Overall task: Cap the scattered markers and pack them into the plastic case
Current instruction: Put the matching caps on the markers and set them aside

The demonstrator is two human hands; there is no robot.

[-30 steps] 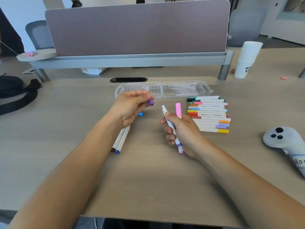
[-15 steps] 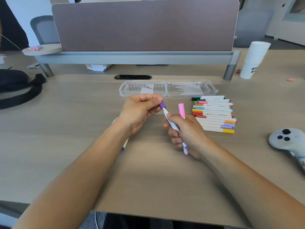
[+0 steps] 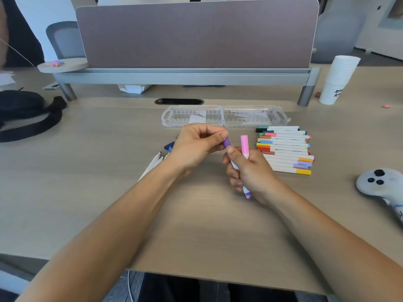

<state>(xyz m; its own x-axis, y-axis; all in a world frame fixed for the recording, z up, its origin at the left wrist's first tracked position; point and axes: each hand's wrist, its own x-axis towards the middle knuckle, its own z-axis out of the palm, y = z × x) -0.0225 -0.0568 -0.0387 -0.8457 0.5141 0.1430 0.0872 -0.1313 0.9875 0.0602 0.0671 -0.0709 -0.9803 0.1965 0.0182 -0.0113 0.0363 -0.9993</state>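
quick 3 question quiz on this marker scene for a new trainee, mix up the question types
1. True or false: the plastic case is closed.
2. The cap pinched by the left hand is: A yellow, B purple, C green.
3. Fill in the gap: the right hand holds ___ markers.

Key: 1 false, it lies open on the desk; 2 B; 3 two.
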